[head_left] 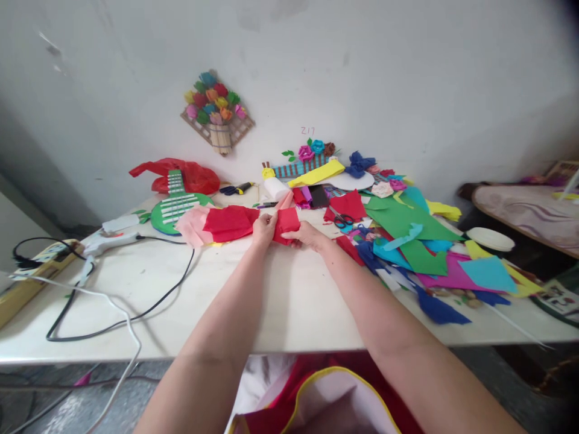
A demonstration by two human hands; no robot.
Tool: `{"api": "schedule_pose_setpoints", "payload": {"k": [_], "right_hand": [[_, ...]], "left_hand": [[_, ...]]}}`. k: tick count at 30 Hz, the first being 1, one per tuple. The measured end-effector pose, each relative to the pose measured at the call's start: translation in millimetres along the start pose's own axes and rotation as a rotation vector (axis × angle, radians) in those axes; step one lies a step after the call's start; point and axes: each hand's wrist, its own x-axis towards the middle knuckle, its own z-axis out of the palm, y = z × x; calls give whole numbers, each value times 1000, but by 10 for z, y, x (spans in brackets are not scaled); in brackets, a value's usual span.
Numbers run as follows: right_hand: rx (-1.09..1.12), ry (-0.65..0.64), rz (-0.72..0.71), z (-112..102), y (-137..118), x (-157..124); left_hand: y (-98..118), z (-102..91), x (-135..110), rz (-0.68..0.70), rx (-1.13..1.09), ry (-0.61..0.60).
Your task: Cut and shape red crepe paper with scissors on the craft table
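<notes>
Both my arms reach out over a white table point(280, 301). My left hand point(264, 229) and my right hand point(308, 234) are closed on a red sheet of crepe paper point(286, 225), pinching it from both sides just above the tabletop. A larger spread of red crepe paper point(230, 222) lies to the left of my hands, partly over a pink sheet point(190, 225). The fingertips are partly hidden by the paper folds.
A heap of coloured paper sheets point(420, 241) covers the right side, with scissors point(340, 218) on it. A glue gun point(108, 243) and black cable point(136, 313) lie at left. A green paper guitar point(174, 208), red bag point(181, 172) and paper flowers point(312, 158) sit by the wall.
</notes>
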Motion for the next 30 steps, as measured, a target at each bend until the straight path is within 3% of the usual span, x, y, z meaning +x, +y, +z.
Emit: {"api": "schedule_pose_setpoints", "payload": {"k": [5,10,18,30], "right_hand": [[161,3,-52,-107,48,43],[267,96,-125,-141,98,98],[148,218,-137,-91,143,168],[111,225,-216,-62,137,178]], "left_hand": [[-29,0,4,-34,-71,-13],[-30,4,-17,-38,-105,-86],[-41,14,-43,-32,-126,-133],[-27,-11,-55,-76,-163,-128]]}}
